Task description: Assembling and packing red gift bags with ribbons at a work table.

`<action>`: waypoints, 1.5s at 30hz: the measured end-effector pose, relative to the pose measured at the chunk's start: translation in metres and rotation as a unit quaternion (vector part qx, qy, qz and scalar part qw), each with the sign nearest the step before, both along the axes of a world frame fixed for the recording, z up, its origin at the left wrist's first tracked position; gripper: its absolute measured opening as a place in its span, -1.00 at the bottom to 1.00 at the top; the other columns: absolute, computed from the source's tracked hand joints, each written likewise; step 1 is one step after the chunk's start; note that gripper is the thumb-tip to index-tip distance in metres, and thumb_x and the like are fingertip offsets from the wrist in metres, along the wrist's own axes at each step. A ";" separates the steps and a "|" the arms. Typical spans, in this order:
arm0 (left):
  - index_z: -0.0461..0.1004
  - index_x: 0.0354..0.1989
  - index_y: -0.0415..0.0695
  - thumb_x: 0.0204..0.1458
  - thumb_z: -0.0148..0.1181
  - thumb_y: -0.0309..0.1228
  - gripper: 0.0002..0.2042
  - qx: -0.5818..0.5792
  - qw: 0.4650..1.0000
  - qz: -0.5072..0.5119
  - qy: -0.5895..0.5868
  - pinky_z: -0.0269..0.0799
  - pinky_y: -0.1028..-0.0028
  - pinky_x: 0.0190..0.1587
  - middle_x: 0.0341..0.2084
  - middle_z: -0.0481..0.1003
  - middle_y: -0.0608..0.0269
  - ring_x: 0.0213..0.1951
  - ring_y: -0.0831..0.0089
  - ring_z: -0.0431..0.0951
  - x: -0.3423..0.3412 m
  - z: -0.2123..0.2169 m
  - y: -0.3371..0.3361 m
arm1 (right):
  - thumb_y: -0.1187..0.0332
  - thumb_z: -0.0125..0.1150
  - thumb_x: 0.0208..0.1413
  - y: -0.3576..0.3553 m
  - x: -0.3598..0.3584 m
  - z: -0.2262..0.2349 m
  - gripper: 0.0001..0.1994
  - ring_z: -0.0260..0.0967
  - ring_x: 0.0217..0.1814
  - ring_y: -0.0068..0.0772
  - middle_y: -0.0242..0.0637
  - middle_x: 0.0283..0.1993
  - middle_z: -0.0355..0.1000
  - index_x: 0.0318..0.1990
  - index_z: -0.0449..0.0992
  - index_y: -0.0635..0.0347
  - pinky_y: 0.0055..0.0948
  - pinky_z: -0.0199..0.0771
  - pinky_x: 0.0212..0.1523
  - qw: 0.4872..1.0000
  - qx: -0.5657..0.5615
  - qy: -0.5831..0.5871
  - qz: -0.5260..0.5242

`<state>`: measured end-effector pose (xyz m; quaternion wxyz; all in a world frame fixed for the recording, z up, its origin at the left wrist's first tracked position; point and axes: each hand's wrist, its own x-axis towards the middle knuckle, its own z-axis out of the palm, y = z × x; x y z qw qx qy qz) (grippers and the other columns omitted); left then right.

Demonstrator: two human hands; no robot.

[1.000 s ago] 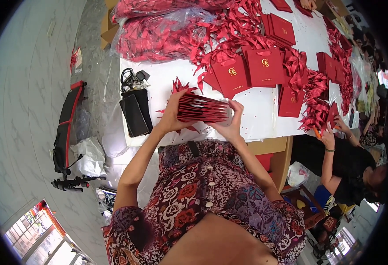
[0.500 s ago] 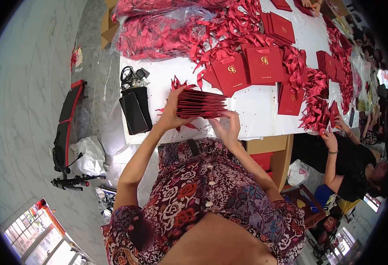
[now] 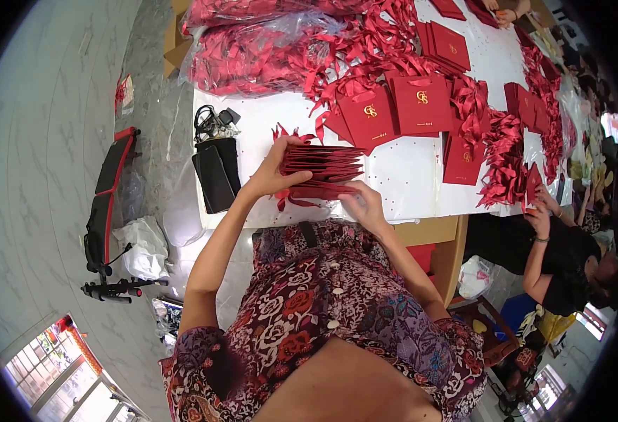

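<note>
A stack of flat red paper gift bags (image 3: 328, 160) stands on edge over the white table, its layered edges facing up. My left hand (image 3: 275, 172) is closed round the stack's left side, the thumb pressed between the nearer bags and the rest. Red ribbon ends (image 3: 288, 131) stick out beyond that hand. My right hand (image 3: 366, 209) pinches the right corner of the nearest bags, which are parted a little from the others. Its fingertips are partly hidden behind the red paper.
A black phone (image 3: 215, 179) lies by coiled cables (image 3: 214, 123) to the left. Plastic sacks of red ribbon (image 3: 263, 60) fill the far left. Finished-looking red bags (image 3: 421, 105) lie in piles to the right. A co-worker's hand (image 3: 538, 219) handles red ribbon at the right edge.
My left thumb has moved into the stack, parting the nearest bags from the rest. My right hand has shifted slightly toward me and left, along with those bags.
</note>
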<state>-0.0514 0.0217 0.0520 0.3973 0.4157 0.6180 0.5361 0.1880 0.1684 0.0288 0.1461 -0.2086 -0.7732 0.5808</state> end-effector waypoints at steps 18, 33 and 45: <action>0.07 0.32 -0.15 -0.28 0.57 -0.11 0.00 0.059 0.990 -0.001 0.128 0.10 0.27 0.33 0.21 0.24 0.06 0.24 0.21 0.26 0.015 -0.010 -0.017 | 0.60 0.28 0.01 0.002 -0.007 -0.022 -0.74 0.42 0.01 -0.26 -0.13 -0.06 0.43 -0.14 0.41 0.30 -0.40 0.38 0.08 0.981 -0.020 0.113 -0.156; 0.09 0.34 -0.23 0.27 0.00 -0.27 -0.47 0.010 0.997 0.072 0.031 0.05 0.31 0.32 0.19 0.23 -0.02 0.25 0.21 0.22 0.020 -0.026 -0.012 | 0.55 0.36 0.00 0.002 -0.003 -0.014 -0.71 0.42 -0.05 -0.22 -0.14 -0.11 0.40 -0.15 0.38 0.29 -0.40 0.40 0.00 0.983 0.084 0.097 -0.127; 0.16 0.33 -0.19 0.28 -0.03 -0.25 -0.51 0.003 0.994 0.071 0.082 0.02 0.29 0.33 0.18 0.25 -0.03 0.24 0.15 0.22 0.018 -0.015 -0.009 | 0.70 0.07 0.02 0.003 0.017 0.000 -0.80 0.44 -0.03 -0.40 -0.17 -0.11 0.50 -0.22 0.30 0.25 -0.48 0.40 0.04 0.996 -0.052 0.054 0.040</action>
